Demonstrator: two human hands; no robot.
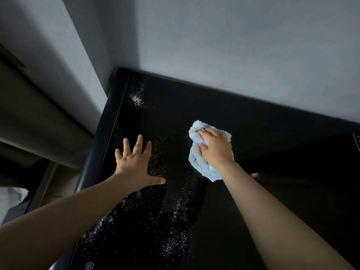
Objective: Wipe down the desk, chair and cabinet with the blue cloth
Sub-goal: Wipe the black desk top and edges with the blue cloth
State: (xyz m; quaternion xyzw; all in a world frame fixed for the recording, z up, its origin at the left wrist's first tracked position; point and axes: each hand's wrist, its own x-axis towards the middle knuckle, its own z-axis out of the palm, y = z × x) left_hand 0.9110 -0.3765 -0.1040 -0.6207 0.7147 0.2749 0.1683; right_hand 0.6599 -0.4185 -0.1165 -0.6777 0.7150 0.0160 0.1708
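From my feed I am looking down on the glossy black top of the cabinet, whose far edge meets a grey wall. The cloth, pale blue and bunched up, lies on the cabinet top, about midway across it and nearer the far edge than the near one. My right hand sits on top of it, fingers curled into the folds and gripping it against the surface. My left hand is flat on the cabinet top near its left edge, fingers spread wide and thumb stretched out toward the cloth; it holds nothing. The two hands are apart, with bare black surface between them.

White specks cluster near the cabinet's far left corner. More are scattered across the top from beside the left hand down toward the near edge. A small round printed mark shows at the cabinet's near left edge; I cannot read it clearly.
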